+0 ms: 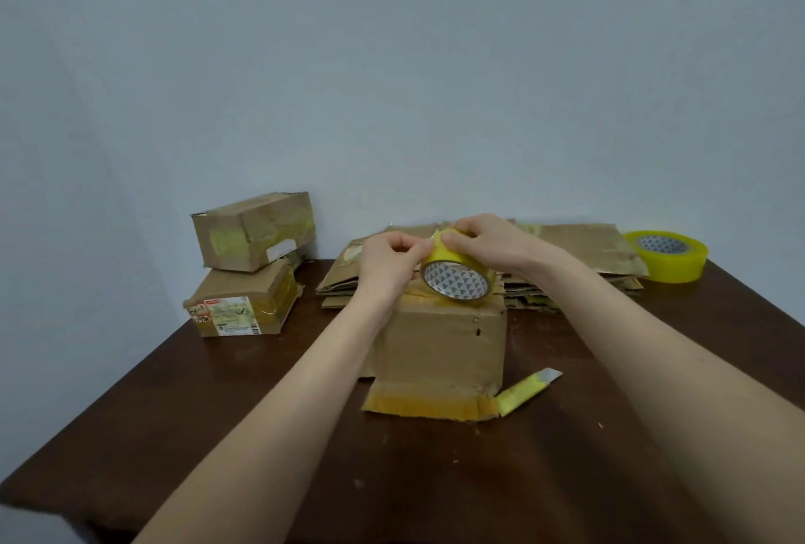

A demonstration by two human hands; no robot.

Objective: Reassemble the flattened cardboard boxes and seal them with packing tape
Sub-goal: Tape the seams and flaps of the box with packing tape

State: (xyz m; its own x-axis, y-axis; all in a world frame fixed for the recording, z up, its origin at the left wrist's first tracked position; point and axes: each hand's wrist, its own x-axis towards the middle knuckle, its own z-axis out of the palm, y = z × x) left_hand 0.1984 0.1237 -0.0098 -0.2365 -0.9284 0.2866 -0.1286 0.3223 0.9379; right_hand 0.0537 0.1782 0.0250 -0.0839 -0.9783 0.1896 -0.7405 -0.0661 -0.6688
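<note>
Three assembled boxes: an upper box (252, 234) and lower box (244, 304) stacked at left, a centre box (440, 347) mid-frame. Two tape rolls: a centre roll (455, 280) and a right roll (666, 256). One flattened cardboard stack (583, 240), sheets uncountable, and one yellow cutter (529, 390).

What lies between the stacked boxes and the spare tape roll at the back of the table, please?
The pile of flat cardboard lies between the stacked boxes and the spare roll, as the head view shows.
</note>
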